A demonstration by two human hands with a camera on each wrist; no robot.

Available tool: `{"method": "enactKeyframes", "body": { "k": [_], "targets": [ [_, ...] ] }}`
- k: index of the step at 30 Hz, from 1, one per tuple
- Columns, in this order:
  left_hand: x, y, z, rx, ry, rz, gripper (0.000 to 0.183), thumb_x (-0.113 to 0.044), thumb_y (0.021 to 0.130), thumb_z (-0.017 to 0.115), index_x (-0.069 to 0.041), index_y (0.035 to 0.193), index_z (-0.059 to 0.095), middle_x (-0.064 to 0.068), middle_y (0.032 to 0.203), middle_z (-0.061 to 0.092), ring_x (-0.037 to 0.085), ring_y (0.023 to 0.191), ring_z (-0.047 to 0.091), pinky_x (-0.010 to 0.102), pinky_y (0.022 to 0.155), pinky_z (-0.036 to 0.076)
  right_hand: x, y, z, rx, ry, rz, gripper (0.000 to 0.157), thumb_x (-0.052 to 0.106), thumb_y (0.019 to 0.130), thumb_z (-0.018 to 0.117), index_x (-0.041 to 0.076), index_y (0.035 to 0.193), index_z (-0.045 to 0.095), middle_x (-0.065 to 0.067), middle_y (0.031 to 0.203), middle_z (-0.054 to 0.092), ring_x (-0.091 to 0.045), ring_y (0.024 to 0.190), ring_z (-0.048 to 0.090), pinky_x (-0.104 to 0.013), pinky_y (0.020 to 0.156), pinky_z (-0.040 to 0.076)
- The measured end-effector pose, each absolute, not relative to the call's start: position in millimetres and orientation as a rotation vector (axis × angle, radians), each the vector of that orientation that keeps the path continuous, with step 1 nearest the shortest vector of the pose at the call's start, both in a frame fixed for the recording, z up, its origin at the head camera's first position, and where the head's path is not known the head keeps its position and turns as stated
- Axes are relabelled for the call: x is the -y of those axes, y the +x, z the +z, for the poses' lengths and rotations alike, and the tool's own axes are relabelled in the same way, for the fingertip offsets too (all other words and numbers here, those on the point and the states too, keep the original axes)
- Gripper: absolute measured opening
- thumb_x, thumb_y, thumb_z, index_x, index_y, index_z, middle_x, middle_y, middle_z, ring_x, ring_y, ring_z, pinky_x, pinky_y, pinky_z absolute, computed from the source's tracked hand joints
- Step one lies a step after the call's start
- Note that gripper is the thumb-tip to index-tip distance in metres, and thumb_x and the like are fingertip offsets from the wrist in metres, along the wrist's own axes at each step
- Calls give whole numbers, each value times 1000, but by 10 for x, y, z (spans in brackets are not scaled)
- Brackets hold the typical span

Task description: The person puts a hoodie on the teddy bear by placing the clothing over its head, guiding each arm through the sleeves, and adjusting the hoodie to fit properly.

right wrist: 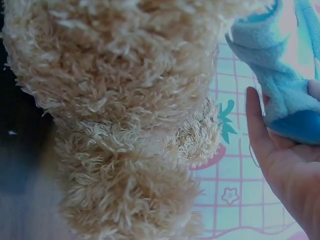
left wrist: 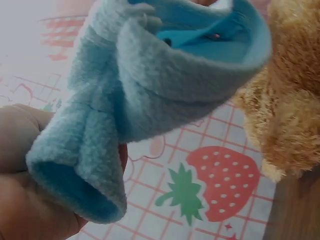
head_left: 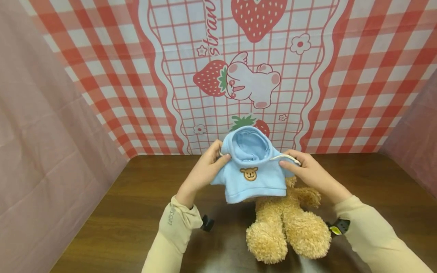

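Observation:
A small light-blue hoodie (head_left: pixel 256 185) with a bear-face patch is held up by both hands in the head view, its hood opening toward the top. My left hand (head_left: pixel 204 167) pinches its left shoulder, thumb in front. On the opposite shoulder, my right hand (head_left: pixel 307 170) grips the cloth beside a white drawstring (head_left: pixel 286 157). Behind and below the hoodie lies a tan plush teddy bear (head_left: pixel 298 233), legs toward me; its head is hidden by the garment. The left wrist view shows a hoodie sleeve (left wrist: pixel 80 170) hanging with its cuff open.
The bear and hands are over a brown wooden table (head_left: pixel 136 212). A red-and-white checked cloth (head_left: pixel 112 76) with strawberry prints hangs behind it. Pinkish curtains (head_left: pixel 51 132) flank the table on both sides.

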State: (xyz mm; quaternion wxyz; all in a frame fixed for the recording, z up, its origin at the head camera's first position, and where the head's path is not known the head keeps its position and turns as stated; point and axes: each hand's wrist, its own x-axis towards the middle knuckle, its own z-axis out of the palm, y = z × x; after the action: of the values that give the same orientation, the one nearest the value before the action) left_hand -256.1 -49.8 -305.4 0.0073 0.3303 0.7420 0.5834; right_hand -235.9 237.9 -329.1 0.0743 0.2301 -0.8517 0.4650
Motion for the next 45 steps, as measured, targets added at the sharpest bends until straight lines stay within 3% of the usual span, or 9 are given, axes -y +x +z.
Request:
{"method": "enactKeyframes", "body": {
  "k": [7, 11, 14, 17, 23, 27, 35, 38, 45],
  "targets": [
    [436, -2643, -3166, -2363, 1007, 1788, 23, -14, 94, 48, -7, 116, 46, 12, 84, 57, 12, 67, 56, 26, 59, 46, -2431, -2329, -3283, 2460, 557, 1549, 17, 22, 92, 53, 7, 99, 56, 3, 65, 49, -11, 49, 44, -29, 47, 42],
    [402, -2684, -3216, -2366, 978, 1755, 32, -18, 94, 49, -11, 125, 44, 10, 81, 57, 14, 62, 54, 26, 56, 45, -2451, -2321, -3285, 2418, 460, 1536, 22, 24, 91, 54, 6, 103, 57, 4, 80, 58, -12, 64, 57, -28, 58, 49],
    [374, -2692, -3242, -2328, 957, 1720, 40, -20, 94, 49, -13, 132, 39, 13, 83, 58, 14, 60, 55, 28, 55, 46, -2463, -2316, -3297, 2396, 383, 1510, 23, 27, 90, 56, 8, 103, 59, 4, 78, 58, -12, 63, 58, -28, 56, 49],
    [334, -2698, -3269, -2297, 952, 1682, 45, -20, 94, 50, -14, 136, 35, 15, 93, 59, 14, 67, 57, 28, 60, 48, -2480, -2314, -3318, 2376, 310, 1480, 24, 29, 89, 57, 10, 103, 60, 7, 73, 57, -10, 57, 55, -28, 52, 47],
    [245, -2712, -3307, -2271, 943, 1688, 52, -9, 89, 52, -13, 137, 32, 14, 116, 53, 19, 97, 54, 30, 78, 47, -2534, -2317, -3378, 2345, 172, 1417, 23, 32, 87, 60, 14, 102, 61, 11, 56, 46, -7, 44, 41, -25, 44, 38],
    [184, -2742, -3332, -2311, 845, 1792, 53, -5, 86, 54, -11, 135, 36, 14, 116, 56, 22, 109, 51, 32, 88, 42, -2576, -2300, -3414, 2330, 127, 1406, 23, 33, 87, 60, 15, 102, 60, 11, 48, 35, -8, 37, 31, -28, 38, 31],
    [70, -2626, -3239, -2345, 694, 1980, 43, 4, 85, 52, 3, 127, 45, 24, 111, 57, 31, 104, 51, 31, 86, 42, -2637, -2282, -3481, 2354, 28, 1376, 33, 36, 86, 59, 9, 105, 58, 11, 46, 30, -6, 36, 26, -28, 37, 28],
    [34, -2673, -3320, -2355, 659, 2011, 44, 8, 83, 49, 2, 127, 46, 24, 113, 56, 32, 107, 52, 32, 88, 42, -2653, -2281, -3533, 2336, -5, 1386, 36, 34, 87, 59, 4, 107, 57, 12, 50, 35, -5, 39, 28, -27, 40, 29],
    [-20, -2776, -3541, -2359, 560, 2046, 42, 4, 84, 52, -3, 125, 49, 19, 112, 59, 27, 96, 57, 21, 69, 43, -2685, -2280, -3690, 2211, -16, 1645, 18, 25, 88, 59, 11, 100, 58, 16, 78, 57, 2, 60, 48, -16, 53, 42]
  ]
}}
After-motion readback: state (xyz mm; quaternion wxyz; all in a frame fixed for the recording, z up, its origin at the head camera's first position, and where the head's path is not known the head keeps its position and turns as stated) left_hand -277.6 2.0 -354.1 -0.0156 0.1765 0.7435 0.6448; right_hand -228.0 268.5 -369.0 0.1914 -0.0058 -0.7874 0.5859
